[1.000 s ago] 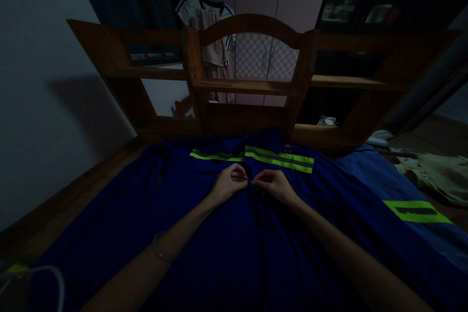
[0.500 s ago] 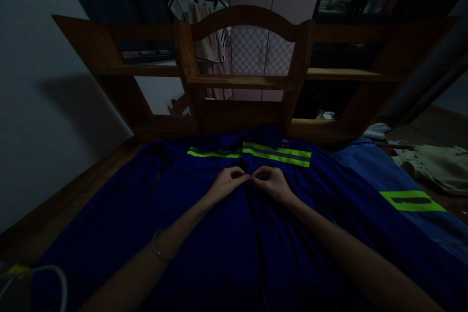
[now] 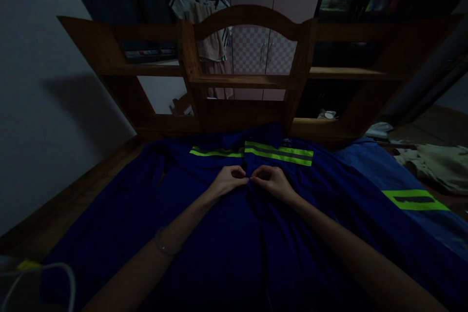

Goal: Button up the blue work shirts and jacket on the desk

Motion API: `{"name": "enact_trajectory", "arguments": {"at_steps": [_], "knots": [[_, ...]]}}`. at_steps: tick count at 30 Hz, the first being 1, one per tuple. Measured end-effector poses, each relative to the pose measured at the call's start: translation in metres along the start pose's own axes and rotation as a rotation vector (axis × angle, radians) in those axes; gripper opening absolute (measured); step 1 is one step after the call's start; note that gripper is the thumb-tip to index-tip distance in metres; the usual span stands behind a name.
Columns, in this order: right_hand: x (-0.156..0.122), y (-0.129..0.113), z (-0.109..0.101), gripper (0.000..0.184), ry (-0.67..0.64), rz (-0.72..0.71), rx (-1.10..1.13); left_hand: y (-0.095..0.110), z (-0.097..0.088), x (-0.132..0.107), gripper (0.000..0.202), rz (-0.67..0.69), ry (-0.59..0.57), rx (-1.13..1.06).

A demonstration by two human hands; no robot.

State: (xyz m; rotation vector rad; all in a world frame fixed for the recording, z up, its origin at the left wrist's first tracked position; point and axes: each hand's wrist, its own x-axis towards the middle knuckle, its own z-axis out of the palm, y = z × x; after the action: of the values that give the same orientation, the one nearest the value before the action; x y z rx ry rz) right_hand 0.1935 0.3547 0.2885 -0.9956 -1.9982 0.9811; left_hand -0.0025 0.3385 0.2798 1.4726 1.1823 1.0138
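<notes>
From my end I have the blue jacket (image 3: 219,234) spread across the near and middle of the scene, its collar toward the wooden shelf unit (image 3: 243,82) on the far side. My left hand (image 3: 228,181) and right hand (image 3: 273,184) meet at its front opening, just nearer than the yellow-green strips (image 3: 280,153) on the chest. Both pinch the jacket's front edge between thumb and finger, tips almost touching; I can't make out the detail there in the dark. A lighter blue garment (image 3: 360,162) lies to the right.
</notes>
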Motion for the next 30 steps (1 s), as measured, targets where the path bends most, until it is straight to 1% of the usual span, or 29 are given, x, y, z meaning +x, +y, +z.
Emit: {"name": "enact_trajectory", "arguments": {"at_steps": [4,7,9,13,18,21,24,27,30], "knots": [[0.003,0.005,-0.002,0.026,-0.074,0.034,0.101,0.001,0.002,-0.001,0.017,0.026,0.006,0.034],[0.003,0.003,-0.005,0.031,-0.105,0.045,0.172,0.004,0.004,-0.004,0.015,0.067,0.013,0.087],[0.002,0.000,-0.007,0.031,-0.123,0.013,0.156,0.006,0.005,-0.007,0.014,0.109,0.026,0.139],[0.000,-0.004,-0.012,0.023,-0.137,-0.076,0.037,0.010,0.006,-0.014,0.013,0.151,0.036,0.234],[-0.002,-0.004,-0.010,0.015,-0.075,-0.108,-0.041,0.012,0.007,-0.014,0.014,0.164,0.013,0.282],[-0.002,-0.003,-0.006,0.013,-0.025,-0.113,-0.059,0.007,0.009,-0.013,0.019,0.100,0.050,0.329],[-0.004,-0.004,-0.002,0.010,0.018,-0.148,-0.094,0.002,0.009,-0.012,0.025,0.037,0.037,0.366],[-0.006,-0.006,0.000,0.006,0.041,-0.222,-0.148,-0.002,0.008,-0.010,0.024,0.033,0.005,0.347],[-0.007,-0.008,0.001,0.003,0.049,-0.286,-0.214,-0.003,0.007,-0.007,0.020,0.019,-0.011,0.266]]}}
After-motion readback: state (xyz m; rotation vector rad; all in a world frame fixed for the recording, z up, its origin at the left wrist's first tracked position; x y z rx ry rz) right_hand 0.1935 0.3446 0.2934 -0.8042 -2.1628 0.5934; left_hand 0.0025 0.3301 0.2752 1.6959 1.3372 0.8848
